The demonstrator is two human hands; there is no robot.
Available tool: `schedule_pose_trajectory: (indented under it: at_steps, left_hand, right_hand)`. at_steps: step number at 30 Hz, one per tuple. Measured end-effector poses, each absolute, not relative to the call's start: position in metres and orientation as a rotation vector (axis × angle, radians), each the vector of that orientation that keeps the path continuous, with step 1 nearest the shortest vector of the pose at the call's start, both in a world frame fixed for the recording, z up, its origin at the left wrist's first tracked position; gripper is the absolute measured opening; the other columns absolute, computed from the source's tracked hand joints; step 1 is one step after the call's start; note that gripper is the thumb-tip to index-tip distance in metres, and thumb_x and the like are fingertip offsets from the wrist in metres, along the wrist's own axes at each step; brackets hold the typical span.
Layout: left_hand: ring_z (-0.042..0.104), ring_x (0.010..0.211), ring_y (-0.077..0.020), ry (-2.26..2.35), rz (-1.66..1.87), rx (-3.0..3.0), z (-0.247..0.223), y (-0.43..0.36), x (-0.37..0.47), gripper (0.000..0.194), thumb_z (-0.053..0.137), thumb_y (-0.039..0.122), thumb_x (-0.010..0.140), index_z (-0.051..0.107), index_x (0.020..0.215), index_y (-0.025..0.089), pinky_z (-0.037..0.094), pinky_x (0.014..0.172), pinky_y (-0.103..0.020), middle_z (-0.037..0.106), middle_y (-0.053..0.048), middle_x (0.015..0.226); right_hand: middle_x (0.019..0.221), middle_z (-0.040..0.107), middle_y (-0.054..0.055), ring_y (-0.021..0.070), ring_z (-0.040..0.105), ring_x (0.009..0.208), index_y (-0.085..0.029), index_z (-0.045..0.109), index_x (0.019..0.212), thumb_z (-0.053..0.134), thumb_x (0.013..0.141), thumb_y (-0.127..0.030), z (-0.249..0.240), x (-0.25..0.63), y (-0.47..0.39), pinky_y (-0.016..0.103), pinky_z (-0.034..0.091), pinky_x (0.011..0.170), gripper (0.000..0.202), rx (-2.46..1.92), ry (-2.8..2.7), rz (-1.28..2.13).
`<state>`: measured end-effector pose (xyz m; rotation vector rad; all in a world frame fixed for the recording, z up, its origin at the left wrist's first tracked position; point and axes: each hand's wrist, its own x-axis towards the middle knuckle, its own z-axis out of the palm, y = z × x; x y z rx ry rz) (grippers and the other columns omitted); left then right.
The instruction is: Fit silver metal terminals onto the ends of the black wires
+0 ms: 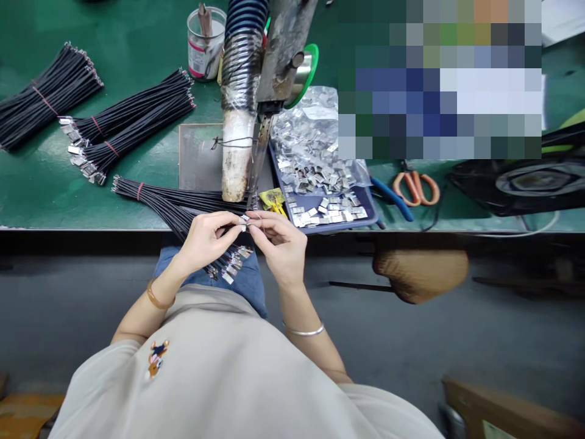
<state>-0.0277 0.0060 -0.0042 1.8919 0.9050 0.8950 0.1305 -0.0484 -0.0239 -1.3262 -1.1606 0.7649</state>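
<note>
My left hand (208, 239) and my right hand (282, 247) meet at the bench edge, thumb and fingers pinched together. Between their fingertips is a small silvery metal connector (245, 218), partly covered by the fingers. Directly above it, a soldering iron (261, 143) points down from a fixed holder. Beneath my left hand lies a bundle of black cables (176, 204) tied with a red band, its ends with metal connectors (233, 262) hanging over my lap. Right of the iron, a dark tray (326, 227) holds many loose metal connectors and a clear bag of them.
More banded black cable bundles (132, 110) lie at left. A ribbed hose (242, 67) hangs beside the iron, near a solder spool (305, 76) and a jar (205, 46). Orange-handled scissors (415, 188), blue-handled pliers (393, 198) and a black fan-like device (516, 177) are at right.
</note>
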Motion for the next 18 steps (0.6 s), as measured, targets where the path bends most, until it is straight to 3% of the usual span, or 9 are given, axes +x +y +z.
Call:
schedule_pose_trajectory:
  at_steps: [11, 18]
  left_hand:
    - [0.041, 0.053, -0.0078, 0.870, 0.907, 1.928, -0.003, 0.007, -0.027, 0.012, 0.063, 0.015, 0.087, 0.071, 0.079, 0.014, 0.035, 0.052, -0.021, 0.066, 0.000, 0.069]
    - [0.050, 0.056, -0.0091, 0.878, 0.878, 2.015, -0.004, 0.006, -0.027, 0.013, 0.061, 0.013, 0.086, 0.069, 0.077, 0.016, 0.040, 0.057, -0.021, 0.065, 0.001, 0.068]
  right_hand:
    - [0.101, 0.078, 0.005, 0.0202, 0.075, 0.094, -0.025, 0.074, 0.084, 0.067, 0.089, -0.024, -0.016, 0.133, -0.050, 0.038, 0.064, 0.086, 0.009, -1.349, -1.332, 0.604]
    - [0.107, 0.079, 0.005, 0.0217, 0.075, 0.100, -0.026, 0.075, 0.088, 0.064, 0.091, -0.022, -0.009, 0.138, -0.053, 0.041, 0.061, 0.096, 0.012, -1.419, -1.526, 0.466]
